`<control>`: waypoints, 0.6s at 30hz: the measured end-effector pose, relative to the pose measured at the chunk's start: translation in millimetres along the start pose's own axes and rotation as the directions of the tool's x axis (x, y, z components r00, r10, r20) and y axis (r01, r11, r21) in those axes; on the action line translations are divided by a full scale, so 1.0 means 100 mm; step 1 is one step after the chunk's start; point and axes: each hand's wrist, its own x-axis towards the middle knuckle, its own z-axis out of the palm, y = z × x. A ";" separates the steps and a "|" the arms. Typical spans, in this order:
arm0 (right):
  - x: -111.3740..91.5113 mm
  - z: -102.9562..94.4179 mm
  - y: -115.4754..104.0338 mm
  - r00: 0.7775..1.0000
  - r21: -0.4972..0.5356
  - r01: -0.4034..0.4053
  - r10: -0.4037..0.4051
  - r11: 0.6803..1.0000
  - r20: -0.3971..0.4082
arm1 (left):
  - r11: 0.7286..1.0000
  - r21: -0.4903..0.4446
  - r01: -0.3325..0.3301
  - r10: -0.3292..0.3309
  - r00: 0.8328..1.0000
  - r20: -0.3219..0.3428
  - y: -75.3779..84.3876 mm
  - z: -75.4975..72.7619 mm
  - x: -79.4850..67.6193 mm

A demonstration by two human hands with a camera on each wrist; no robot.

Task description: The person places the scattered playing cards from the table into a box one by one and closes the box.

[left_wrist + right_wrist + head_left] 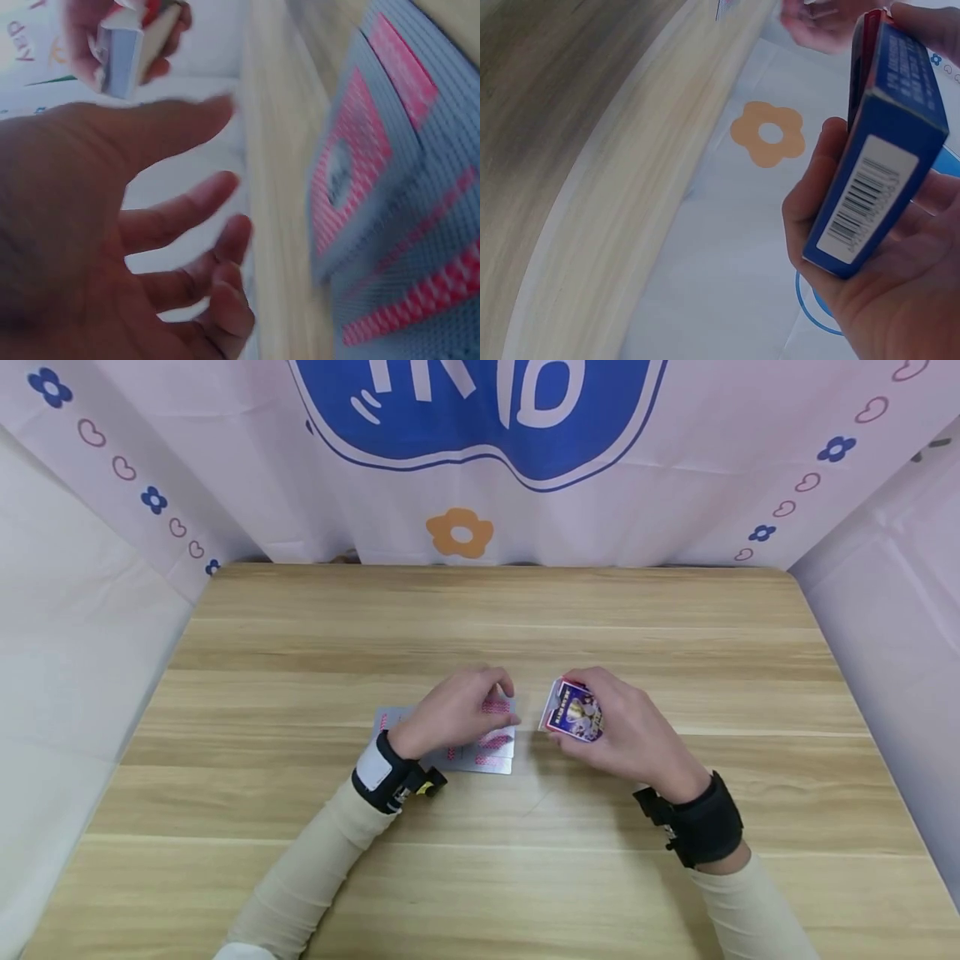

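Observation:
My right hand (637, 735) grips a small playing-card box (576, 710) between thumb and fingers, held over the table. Its purple front has a gold trophy picture, and in the right wrist view a barcode label (866, 199) shows on its blue bottom end. The pale notched end points towards my left hand (461, 710). That hand hovers above a loose spread of playing cards (491, 764), fingers bent and apart, with nothing between them in the left wrist view. The cards (442, 195) have grey backs with red patterns and overlap; the hand hides part of them in the head view.
The wood-grain table (525, 877) extends around both hands. A white printed curtain (300, 510) with a blue emblem and an orange flower hangs behind its far edge. White cloth (67, 610) lines both sides. Each wrist carries a black strap (705, 822).

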 end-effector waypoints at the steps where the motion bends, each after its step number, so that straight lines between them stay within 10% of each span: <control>1: 0.00 0.00 0.00 1.000 0.000 -0.002 0.002 1.000 0.001 | 0.999 0.037 0.012 -0.012 1.000 0.005 -0.02 0.01 0.00; 18: 0.00 0.03 0.01 1.000 -0.007 0.005 -0.005 1.000 0.012 | 0.989 0.126 0.081 -0.092 0.992 0.087 -0.12 0.11 0.05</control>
